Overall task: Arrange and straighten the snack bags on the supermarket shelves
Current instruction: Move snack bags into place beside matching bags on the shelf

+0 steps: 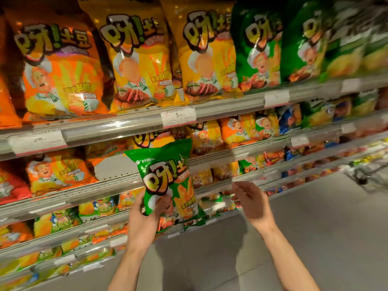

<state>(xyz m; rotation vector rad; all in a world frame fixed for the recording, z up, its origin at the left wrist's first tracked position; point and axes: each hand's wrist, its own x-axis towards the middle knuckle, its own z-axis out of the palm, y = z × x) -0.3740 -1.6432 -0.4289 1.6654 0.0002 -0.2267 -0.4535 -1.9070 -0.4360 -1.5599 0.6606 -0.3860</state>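
Observation:
My left hand (pixel 144 215) grips a small green snack bag (pixel 168 181) by its lower left side and holds it upright in front of the shelves. To the right of the bag, my right hand (pixel 249 200) hovers with fingers apart, holding nothing. On the top shelf (pixel 134 124) stand big bags in a row: an orange bag (pixel 60 68), two yellow bags (pixel 136 57) and green bags (pixel 260 45). The second shelf (pixel 109 185) has smaller orange bags at the left and an empty gap (pixel 113 166) behind the held bag.
Lower shelves (pixel 63 232) carry several more small snack bags. White price tags (pixel 178 116) sit on the shelf rails. Grey floor (pixel 315 238) spreads out to the right, and a dark trolley wheel (pixel 362 181) shows at the far right.

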